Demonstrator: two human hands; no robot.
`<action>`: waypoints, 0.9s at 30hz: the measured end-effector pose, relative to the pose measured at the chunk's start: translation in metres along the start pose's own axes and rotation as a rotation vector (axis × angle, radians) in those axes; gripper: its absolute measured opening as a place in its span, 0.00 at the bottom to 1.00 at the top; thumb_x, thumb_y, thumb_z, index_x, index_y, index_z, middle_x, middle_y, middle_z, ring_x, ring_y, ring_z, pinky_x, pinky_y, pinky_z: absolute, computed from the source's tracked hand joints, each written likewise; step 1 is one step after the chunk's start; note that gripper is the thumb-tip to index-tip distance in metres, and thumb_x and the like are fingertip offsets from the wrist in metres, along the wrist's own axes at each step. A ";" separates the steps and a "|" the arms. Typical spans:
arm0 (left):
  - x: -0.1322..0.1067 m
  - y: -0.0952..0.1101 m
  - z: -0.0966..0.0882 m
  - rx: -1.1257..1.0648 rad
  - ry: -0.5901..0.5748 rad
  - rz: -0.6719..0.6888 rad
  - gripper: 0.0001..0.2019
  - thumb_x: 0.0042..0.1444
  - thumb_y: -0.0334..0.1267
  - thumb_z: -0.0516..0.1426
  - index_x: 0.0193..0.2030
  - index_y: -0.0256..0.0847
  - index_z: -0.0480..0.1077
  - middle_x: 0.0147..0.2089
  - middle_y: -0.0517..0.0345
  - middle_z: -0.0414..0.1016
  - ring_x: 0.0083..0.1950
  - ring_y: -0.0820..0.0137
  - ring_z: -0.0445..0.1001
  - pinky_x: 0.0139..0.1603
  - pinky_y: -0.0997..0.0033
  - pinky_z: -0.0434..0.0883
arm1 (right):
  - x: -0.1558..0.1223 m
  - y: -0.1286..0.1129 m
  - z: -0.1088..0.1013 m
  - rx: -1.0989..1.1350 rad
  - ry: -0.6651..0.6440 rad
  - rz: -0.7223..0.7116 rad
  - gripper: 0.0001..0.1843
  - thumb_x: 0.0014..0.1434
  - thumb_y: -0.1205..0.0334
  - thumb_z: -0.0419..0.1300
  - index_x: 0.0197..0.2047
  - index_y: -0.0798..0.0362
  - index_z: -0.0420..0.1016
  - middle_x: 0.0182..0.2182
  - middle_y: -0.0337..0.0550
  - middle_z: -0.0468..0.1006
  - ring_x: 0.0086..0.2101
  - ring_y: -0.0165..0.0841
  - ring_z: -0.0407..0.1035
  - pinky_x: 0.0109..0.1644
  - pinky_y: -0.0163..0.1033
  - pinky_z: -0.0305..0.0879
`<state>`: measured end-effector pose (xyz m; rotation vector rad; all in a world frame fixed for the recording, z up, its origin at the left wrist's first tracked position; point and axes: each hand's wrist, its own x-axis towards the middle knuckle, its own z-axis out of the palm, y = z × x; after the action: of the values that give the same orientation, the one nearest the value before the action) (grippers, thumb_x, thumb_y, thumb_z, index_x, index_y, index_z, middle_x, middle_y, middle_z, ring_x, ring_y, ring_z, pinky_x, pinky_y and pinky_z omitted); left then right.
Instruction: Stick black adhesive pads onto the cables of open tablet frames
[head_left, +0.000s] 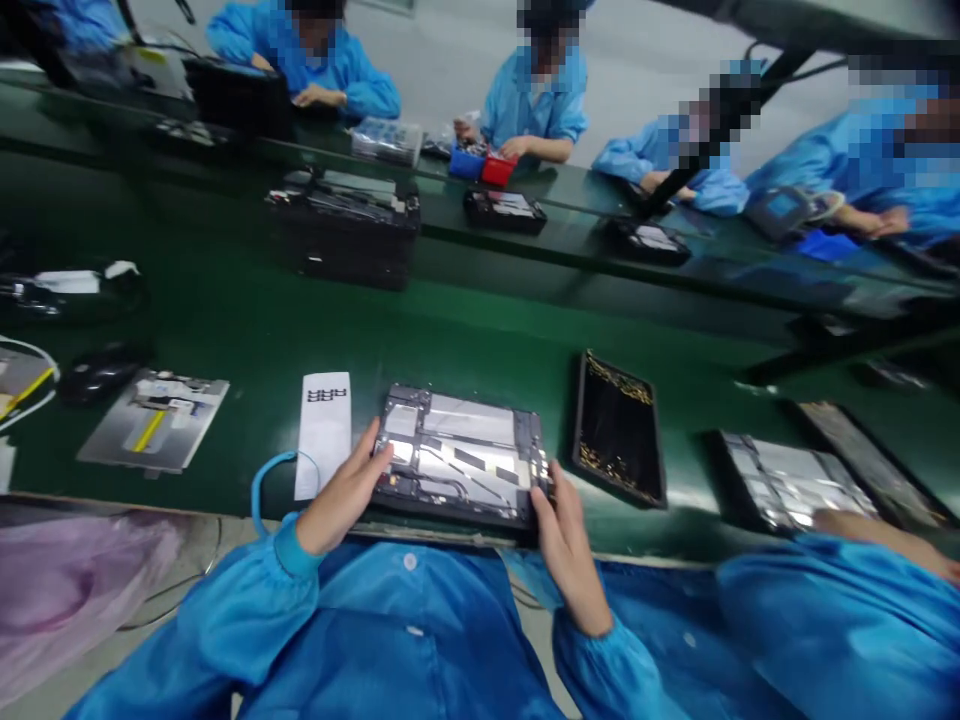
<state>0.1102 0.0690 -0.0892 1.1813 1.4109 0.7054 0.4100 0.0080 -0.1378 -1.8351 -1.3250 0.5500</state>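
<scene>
Fingers [377, 457] around tablet [459, 452] between paper slip [324, 432] and black panel [619, 440]

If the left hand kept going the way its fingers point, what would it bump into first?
The left hand points up and to the right, so it would probably meet the open grey tablet back with silver metal plates first. It already touches that tablet's left edge.
</scene>
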 end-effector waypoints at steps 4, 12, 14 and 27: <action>0.007 -0.007 -0.051 0.290 0.094 0.375 0.22 0.68 0.53 0.50 0.63 0.49 0.70 0.73 0.56 0.62 0.72 0.61 0.63 0.73 0.57 0.62 | 0.033 -0.059 -0.007 -0.088 0.040 -0.343 0.20 0.67 0.51 0.58 0.58 0.50 0.71 0.56 0.54 0.70 0.58 0.47 0.65 0.62 0.59 0.62; 0.073 -0.045 -0.123 0.819 0.166 0.465 0.35 0.63 0.48 0.56 0.74 0.44 0.51 0.74 0.48 0.60 0.75 0.55 0.56 0.75 0.40 0.51 | 0.106 -0.206 0.117 -0.244 -0.793 -0.938 0.04 0.65 0.70 0.62 0.43 0.53 0.75 0.42 0.47 0.76 0.44 0.38 0.71 0.50 0.44 0.69; 0.073 -0.050 -0.117 0.821 0.179 0.452 0.35 0.63 0.48 0.56 0.74 0.43 0.51 0.73 0.47 0.60 0.76 0.56 0.55 0.76 0.41 0.50 | 0.111 -0.216 0.157 -0.404 -0.888 -0.957 0.03 0.63 0.72 0.64 0.41 0.55 0.76 0.41 0.46 0.77 0.43 0.37 0.72 0.50 0.41 0.68; 0.070 -0.050 -0.113 0.825 0.212 0.450 0.24 0.61 0.46 0.60 0.62 0.41 0.70 0.76 0.46 0.53 0.76 0.53 0.54 0.75 0.44 0.55 | 0.095 -0.208 0.223 -0.648 -0.882 -0.992 0.10 0.70 0.70 0.54 0.46 0.63 0.77 0.43 0.57 0.77 0.46 0.42 0.71 0.52 0.45 0.67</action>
<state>-0.0038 0.1403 -0.1357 2.1655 1.6952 0.5645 0.1602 0.2027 -0.0946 -1.0547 -3.0068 0.3793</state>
